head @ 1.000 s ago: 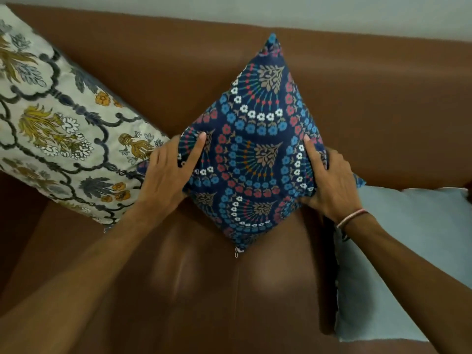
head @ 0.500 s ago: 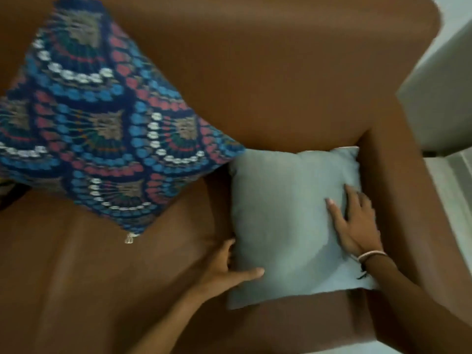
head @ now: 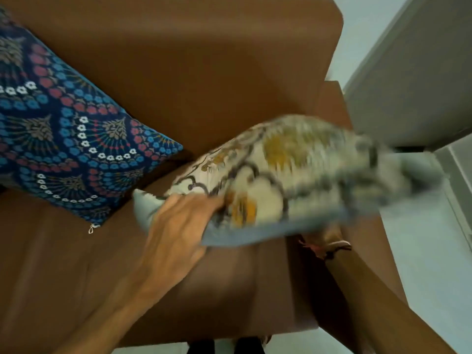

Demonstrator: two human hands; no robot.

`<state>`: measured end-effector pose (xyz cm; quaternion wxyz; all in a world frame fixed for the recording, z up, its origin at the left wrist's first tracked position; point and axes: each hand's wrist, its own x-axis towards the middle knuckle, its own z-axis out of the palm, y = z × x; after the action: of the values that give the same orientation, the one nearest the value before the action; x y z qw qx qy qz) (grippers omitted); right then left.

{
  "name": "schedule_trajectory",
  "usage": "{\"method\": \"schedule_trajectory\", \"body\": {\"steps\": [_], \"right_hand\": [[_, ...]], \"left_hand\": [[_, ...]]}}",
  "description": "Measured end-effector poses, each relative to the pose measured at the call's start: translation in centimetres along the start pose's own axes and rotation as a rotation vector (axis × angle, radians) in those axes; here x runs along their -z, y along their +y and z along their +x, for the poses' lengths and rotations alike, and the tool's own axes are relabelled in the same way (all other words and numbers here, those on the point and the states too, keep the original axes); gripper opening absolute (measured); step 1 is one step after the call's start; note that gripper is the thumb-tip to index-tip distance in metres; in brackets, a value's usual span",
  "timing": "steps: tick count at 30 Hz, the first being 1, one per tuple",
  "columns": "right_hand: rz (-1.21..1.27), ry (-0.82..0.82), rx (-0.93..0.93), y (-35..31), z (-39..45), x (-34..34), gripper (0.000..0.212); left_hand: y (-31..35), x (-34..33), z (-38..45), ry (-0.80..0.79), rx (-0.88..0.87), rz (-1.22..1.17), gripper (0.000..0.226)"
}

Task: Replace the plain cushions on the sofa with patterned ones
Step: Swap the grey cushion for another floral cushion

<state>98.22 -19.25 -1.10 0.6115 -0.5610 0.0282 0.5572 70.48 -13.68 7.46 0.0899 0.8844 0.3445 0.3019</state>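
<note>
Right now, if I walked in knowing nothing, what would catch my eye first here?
Probably the blurred cream floral cushion, caught mid-motion over the right end of the brown sofa, with the left hand at its near left edge and the right hand mostly hidden beneath it. A plain grey-blue surface shows along its underside; whether that is a second cushion is unclear. Next, the dark blue patterned cushion propped corner-down against the backrest at left.

- Sofa (head: 204, 72): plain brown.
- Cushion (head: 63, 139) left on the sofa: navy, blue-red-white fan flowers.
- Cushion (head: 293, 169) right of it: cream, mustard and grey scrollwork, blurred.
</note>
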Motion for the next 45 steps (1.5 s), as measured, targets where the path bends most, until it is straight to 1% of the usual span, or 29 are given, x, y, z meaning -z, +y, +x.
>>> {"method": "schedule_trajectory", "body": {"steps": [1,2,3,4,5,6,7,9,11,12,13,15,16,18,20,22,25,27,29,30,32,33,35,38,39,41,42,43,45], "right_hand": [[0.055,-0.080,-0.004,-0.5,-0.4,0.7,0.095],[0.044,-0.124,0.000,-0.9,-0.9,1.3,0.096],[-0.052,-0.127,0.020,-1.2,-1.4,1.9,0.096],[-0.192,-0.086,0.076,-1.4,-1.6,2.3,0.093],[-0.349,-0.021,0.145,-1.1,-1.5,3.0,0.086],[-0.517,0.018,0.218,-0.8,-1.3,3.6,0.086],[-0.693,0.013,0.305,-0.7,-1.2,4.0,0.096],[-1.099,-0.155,0.498,-1.2,-0.7,3.9,0.119],[-1.595,-0.386,0.597,-2.3,1.3,2.5,0.139],[-1.833,-0.469,0.588,-2.8,2.7,1.4,0.149],[-2.014,-0.530,0.548,-2.9,4.3,0.2,0.156],[-2.201,-0.616,0.452,-2.2,6.6,-2.0,0.164],[-2.239,-0.655,0.393,-1.6,7.4,-2.9,0.168],[-2.212,-0.678,0.344,-0.4,8.1,-4.0,0.175],[-2.131,-0.619,0.438,0.1,7.3,-3.8,0.171],[-2.020,-0.527,0.631,0.1,5.1,-2.5,0.156],[-1.807,-0.334,1.082,-0.5,0.3,-0.2,0.127],[-1.760,-0.205,1.267,-2.7,-0.6,0.4,0.117],[-1.783,-0.070,1.361,-5.7,0.3,-0.2,0.112],[-1.813,-0.004,1.361,-7.2,1.2,-0.9,0.113],[-1.899,0.105,1.267,-9.4,3.4,-2.4,0.124],[-1.949,0.132,1.184,-9.9,4.6,-3.1,0.131],[-2.004,0.148,1.033,-9.9,6.5,-4.3,0.140],[-1.981,0.180,0.942,-9.0,6.9,-5.1,0.144],[-1.970,0.195,0.950,-8.6,6.4,-4.8,0.143],[-1.931,0.213,1.035,-7.7,4.5,-4.3,0.144],[-1.900,0.198,1.106,-7.0,3.3,-4.2,0.146],[-1.868,0.160,1.192,-6.0,2.0,-4.7,0.144],[-1.804,0.024,1.402,-3.2,0.0,-7.7,0.133]], "left_hand": [[-1.1,0.2,-1.7,-0.011,-0.089,0.086,0.028],[-2.4,0.1,-3.5,-0.048,-0.122,0.185,0.024],[-3.7,-0.3,-5.3,-0.117,-0.112,0.287,0.028],[-4.9,-0.9,-7.2,-0.217,-0.082,0.374,0.043],[-5.8,-1.4,-9.1,-0.347,-0.032,0.422,0.063],[-6.5,-1.7,-10.8,-0.481,0.048,0.427,0.083],[-6.9,-2.0,-11.9,-0.585,0.149,0.406,0.101],[-8.0,-2.5,-12.9,-0.687,0.322,0.351,0.130],[-9.7,-3.1,-12.6,-0.757,0.436,0.310,0.151],[-10.7,-3.4,-12.1,-0.789,0.502,0.284,0.159],[-11.7,-4.0,-11.7,-0.842,0.577,0.231,0.164],[-13.2,-5.3,-10.8,-0.928,0.708,0.034,0.171],[-13.7,-5.9,-10.5,-0.942,0.746,-0.068,0.174],[-14.3,-6.8,-10.4,-0.887,0.770,-0.158,0.173],[-13.8,-6.8,-10.7,-0.754,0.713,-0.130,0.160],[-12.6,-6.3,-10.4,-0.634,0.535,-0.042,0.142],[-10.8,-4.7,-8.3,-0.449,0.317,0.080,0.122],[-10.5,-3.8,-5.2,-0.348,0.198,0.143,0.127],[-10.8,-3.1,-0.8,-0.296,0.145,0.236,0.142],[-10.8,-3.0,1.5,-0.296,0.130,0.281,0.144],[-11.2,-3.6,6.2,-0.312,0.096,0.352,0.135],[-11.4,-4.2,8.1,-0.351,0.111,0.363,0.131],[-11.9,-5.6,10.7,-0.442,0.180,0.347,0.131],[-13.1,-6.4,10.7,-0.445,0.189,0.373,0.143],[-13.5,-6.0,10.0,-0.432,0.195,0.388,0.150],[-15.0,-4.6,8.2,-0.386,0.238,0.440,0.159],[-16.0,-3.6,7.5,-0.389,0.241,0.498,0.156],[-17.2,-2.5,6.9,-0.430,0.223,0.572,0.149],[-19.6,-0.5,6.5,-0.575,0.179,0.742,0.136]]}}
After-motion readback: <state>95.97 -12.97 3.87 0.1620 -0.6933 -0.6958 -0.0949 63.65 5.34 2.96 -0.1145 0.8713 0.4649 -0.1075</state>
